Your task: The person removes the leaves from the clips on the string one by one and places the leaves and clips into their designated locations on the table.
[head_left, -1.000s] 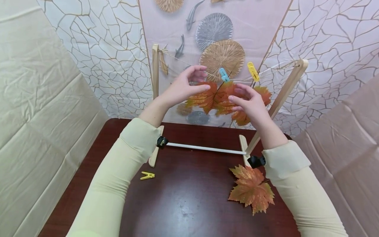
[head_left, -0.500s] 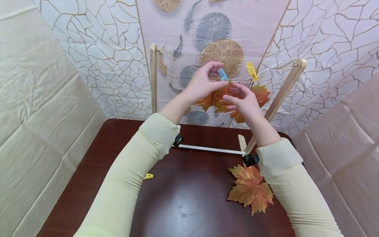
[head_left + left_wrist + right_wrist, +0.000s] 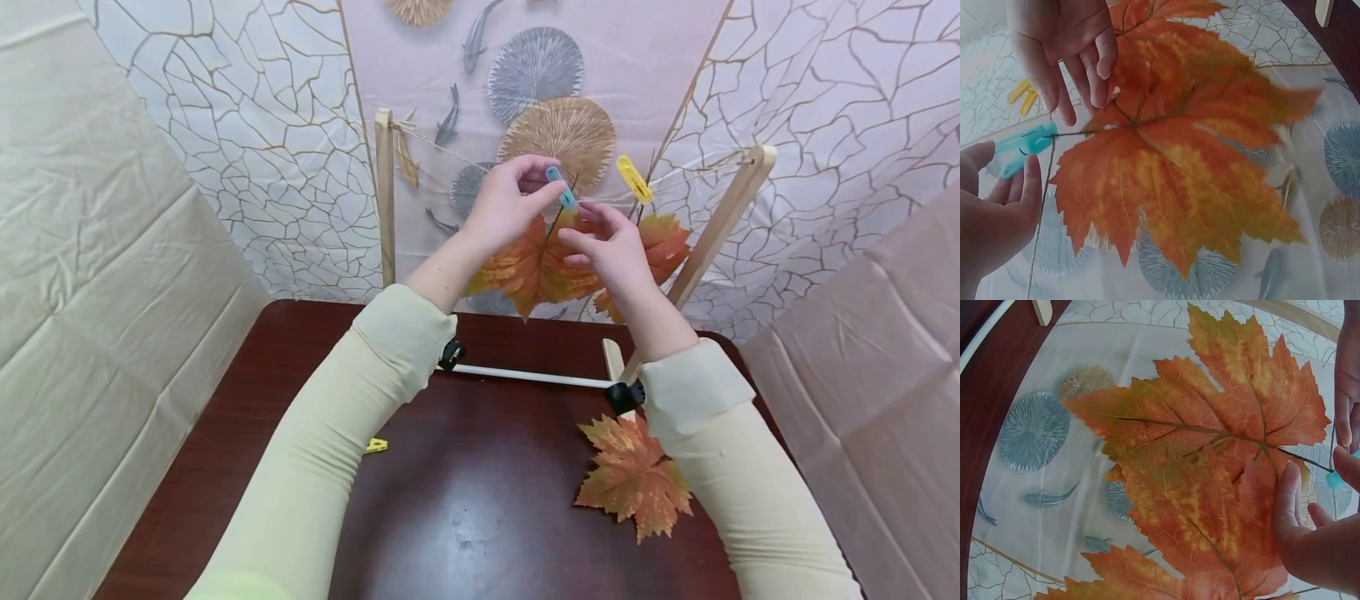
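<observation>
My left hand (image 3: 508, 200) pinches a light-blue clothespin (image 3: 1032, 142) between thumb and fingers. The clothespin sits on a thin string (image 3: 1038, 231), at the stem of an orange maple leaf (image 3: 1172, 169) hanging below. My right hand (image 3: 611, 250) is just right of the clothespin, its fingers loosely bent beside the leaf's stem end. In the left wrist view those right fingers hold nothing; whether they touch the leaf I cannot tell. Farther right, a yellow clothespin (image 3: 634, 179) is on the string above more orange leaf (image 3: 663, 242), partly covered by my right hand.
Wooden posts (image 3: 384, 192) at left and right carry the string, with a white rod (image 3: 532, 377) low between them. On the dark red table (image 3: 450, 492) lie a loose maple leaf (image 3: 636, 479) and a yellow clothespin (image 3: 377, 446), half behind my left sleeve. Patterned cloth hangs behind.
My left hand has moved right, from beside the hanging leaf onto the blue clothespin, which is now tilted. My right hand has shifted slightly left and up.
</observation>
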A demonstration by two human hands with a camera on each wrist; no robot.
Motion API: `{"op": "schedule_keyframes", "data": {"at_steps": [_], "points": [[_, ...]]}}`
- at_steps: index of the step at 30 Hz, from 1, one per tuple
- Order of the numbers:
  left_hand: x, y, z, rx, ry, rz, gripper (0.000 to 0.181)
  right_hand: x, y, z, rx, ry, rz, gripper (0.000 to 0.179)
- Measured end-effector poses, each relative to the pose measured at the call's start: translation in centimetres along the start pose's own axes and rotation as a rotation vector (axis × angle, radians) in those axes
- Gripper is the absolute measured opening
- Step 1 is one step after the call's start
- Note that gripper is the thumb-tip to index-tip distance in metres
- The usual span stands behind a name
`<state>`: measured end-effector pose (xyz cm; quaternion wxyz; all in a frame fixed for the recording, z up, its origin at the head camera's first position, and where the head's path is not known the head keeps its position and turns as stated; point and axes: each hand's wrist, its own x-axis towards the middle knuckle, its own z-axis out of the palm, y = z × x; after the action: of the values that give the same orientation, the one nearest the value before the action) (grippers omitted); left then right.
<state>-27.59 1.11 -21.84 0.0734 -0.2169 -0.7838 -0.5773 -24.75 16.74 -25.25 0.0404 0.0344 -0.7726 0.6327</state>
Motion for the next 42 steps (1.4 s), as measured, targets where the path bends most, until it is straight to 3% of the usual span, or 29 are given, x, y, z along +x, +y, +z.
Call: {"op": "schedule_keyframes", "data": {"at_steps": [4,11,21,26,34,42], "points": [[-0.1,0.0,-0.3,-0.029,-0.014,-0.016,0.031,0.3,-0.2,0.5,-0.035,0.007,-0.009,0.046],[-0.1,0.1,-0.2,-0.035,-0.017,0.01,0.034,0.9,-0.6,1.2,-0.136,0.058,-0.015,0.029],[-0.1,0.5,0.1,0.022,0.041,0.012,0.03,0.9,-0.7,1.1,-0.168,0.068,-0.026,0.027],[-0.2,0.4,0.0,0.021,0.06,0.046,0.029,0.8,-0.7,1.1,-0.2,0.067,-0.035,0.028],[-0.3,0.3,-0.6,-0.108,0.13,0.106,0.025,0.6,-0.4,1.3,-0.216,0.034,-0.02,0.023],[-0.7,0.1,-2.3,-0.214,0.201,0.175,0.024,0.3,0.7,1.5,-0.262,-0.012,-0.027,0.026]]}}
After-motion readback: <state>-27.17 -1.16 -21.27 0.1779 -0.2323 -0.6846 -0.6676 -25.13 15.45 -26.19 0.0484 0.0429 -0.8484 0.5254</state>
